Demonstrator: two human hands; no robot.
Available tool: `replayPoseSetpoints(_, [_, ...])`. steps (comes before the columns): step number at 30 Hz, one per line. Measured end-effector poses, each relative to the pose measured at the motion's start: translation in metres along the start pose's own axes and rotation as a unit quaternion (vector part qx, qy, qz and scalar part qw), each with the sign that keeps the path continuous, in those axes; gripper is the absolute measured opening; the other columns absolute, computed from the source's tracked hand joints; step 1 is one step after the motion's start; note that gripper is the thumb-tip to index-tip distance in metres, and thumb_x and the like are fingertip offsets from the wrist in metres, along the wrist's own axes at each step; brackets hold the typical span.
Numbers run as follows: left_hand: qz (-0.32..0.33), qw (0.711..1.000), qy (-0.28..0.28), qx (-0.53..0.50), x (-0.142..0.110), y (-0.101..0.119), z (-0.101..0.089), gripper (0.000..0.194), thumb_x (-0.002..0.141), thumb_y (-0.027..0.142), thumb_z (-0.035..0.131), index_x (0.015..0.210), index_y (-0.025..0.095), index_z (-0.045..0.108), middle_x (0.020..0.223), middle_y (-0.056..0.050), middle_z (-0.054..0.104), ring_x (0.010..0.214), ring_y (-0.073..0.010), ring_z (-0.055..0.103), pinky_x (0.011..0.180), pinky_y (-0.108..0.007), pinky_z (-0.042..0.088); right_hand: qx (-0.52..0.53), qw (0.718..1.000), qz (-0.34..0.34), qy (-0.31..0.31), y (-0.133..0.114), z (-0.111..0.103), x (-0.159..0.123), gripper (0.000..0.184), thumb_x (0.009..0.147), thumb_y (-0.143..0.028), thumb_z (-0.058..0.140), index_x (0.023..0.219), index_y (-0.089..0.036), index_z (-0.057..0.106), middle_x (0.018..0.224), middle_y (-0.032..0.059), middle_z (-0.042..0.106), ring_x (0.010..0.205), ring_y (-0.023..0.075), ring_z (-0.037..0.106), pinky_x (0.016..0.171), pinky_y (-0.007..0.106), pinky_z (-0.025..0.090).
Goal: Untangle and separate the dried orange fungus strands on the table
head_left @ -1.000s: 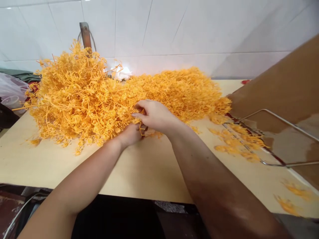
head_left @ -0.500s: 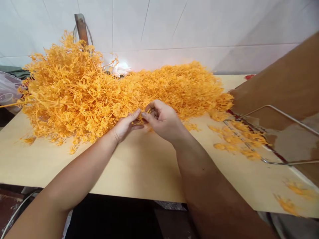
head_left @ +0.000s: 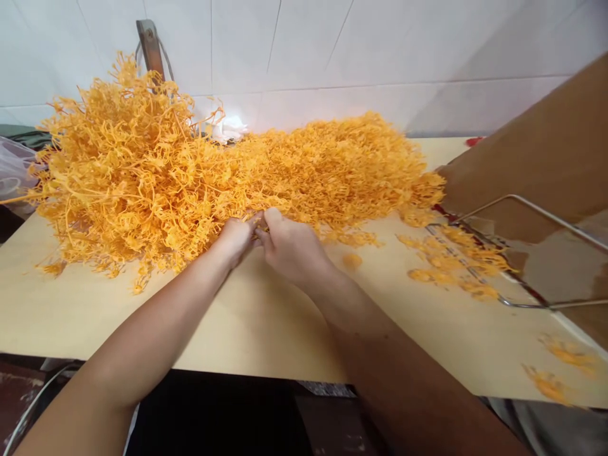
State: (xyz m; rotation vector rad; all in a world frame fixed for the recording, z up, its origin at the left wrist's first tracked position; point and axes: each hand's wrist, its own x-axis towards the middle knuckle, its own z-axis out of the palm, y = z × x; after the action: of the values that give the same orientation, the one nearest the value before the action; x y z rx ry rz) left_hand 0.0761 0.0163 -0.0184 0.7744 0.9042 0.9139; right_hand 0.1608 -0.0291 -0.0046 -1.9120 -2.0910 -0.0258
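Against the near side of the orange flower heap (head_left: pixel 142 171), around its middle, the fingers (head_left: pixel 274 220) of the left hand (head_left: pixel 235 235) and the right hand (head_left: pixel 294 250) meet and curl in toward each other. A little orange shows between them, but the tips cover one another, so whether either hand is pinching a stem cannot be told. The heap lies along the bench (head_left: pixel 256 329), bushy and tall at its left end, lower and longer to the right. As for progress, the flowers are gathered in one broad mass, with some apart from it; nothing marks a finished share, so how much is done or left cannot be judged. Just in front of the heap, right of the hands, lies a small blurred orange piece (head_left: pixel 352 261). Beyond the heap's right end, loose sprigs (head_left: pixel 439 259) lie by a bent metal wire frame (head_left: pixel 565 223), and more orange bits (head_left: pixel 551 384) lie near the bench's front right corner. Brown cardboard (head_left: pixel 536 139) leans right of the heap; whether it is part of a box, or holds anything, is unclear. At the heap's far left sits a clear plastic bag (head_left: pixel 16 161) with a round rim showing in it, perhaps a cup; its contents cannot be made out.
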Motion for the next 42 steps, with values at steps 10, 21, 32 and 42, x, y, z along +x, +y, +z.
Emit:
replayPoseSetpoints(10, [-0.027, 0.997, 0.041, 0.058, 0.006, 0.003, -0.004, 0.020, 0.076, 0.008, 0.046, 0.058, 0.015, 0.044, 0.040, 0.006, 0.043, 0.036, -0.0056, 0.042, 0.042, -0.018, 0.034, 0.310, 0.915, -0.242, -0.087, -0.014, -0.006, -0.023, 0.013, 0.078, -0.017, 0.040, 0.066, -0.019, 0.039, 0.061, -0.0004, 0.047, 0.056, 0.0103, 0.041, 0.052, 0.022, 0.030])
replayPoseSetpoints(21, [0.029, 0.992, -0.104, 0.062, 0.006, 0.002, -0.014, 0.014, 0.087, 0.020, 0.039, 0.078, 0.013, 0.047, 0.054, -0.001, 0.061, 0.057, -0.0115, 0.061, 0.062, -0.026, 0.049, 0.422, 0.871, 0.161, 0.195, 0.062, -0.006, 0.001, 0.014, 0.075, -0.026, 0.050, 0.086, -0.019, 0.045, 0.061, -0.0043, 0.043, 0.045, 0.0081, 0.038, 0.045, 0.023, 0.034])
replayPoseSetpoints(32, [0.034, 0.990, -0.086, 0.104, 0.001, 0.002, -0.010, 0.015, 0.087, 0.015, 0.037, 0.073, 0.015, 0.041, 0.044, 0.004, 0.053, 0.051, -0.0112, 0.060, 0.058, -0.024, 0.048, 0.162, 0.909, 0.192, 0.334, 0.086, 0.007, 0.010, 0.007, 0.069, -0.023, 0.055, 0.070, -0.017, 0.052, 0.087, 0.0094, 0.048, 0.083, 0.0209, 0.054, 0.079, 0.041, 0.046])
replayPoseSetpoints(42, [0.029, 0.989, -0.104, 0.097, -0.003, 0.005, -0.012, 0.008, 0.085, 0.014, 0.041, 0.081, 0.013, 0.047, 0.056, 0.003, 0.057, 0.050, -0.0092, 0.058, 0.057, -0.025, 0.049, 0.351, 0.931, 0.020, 0.103, 0.038, 0.016, 0.011, 0.021, 0.075, -0.037, 0.052, 0.080, -0.017, 0.050, 0.059, -0.0040, 0.040, 0.050, 0.0080, 0.037, 0.048, 0.024, 0.033])
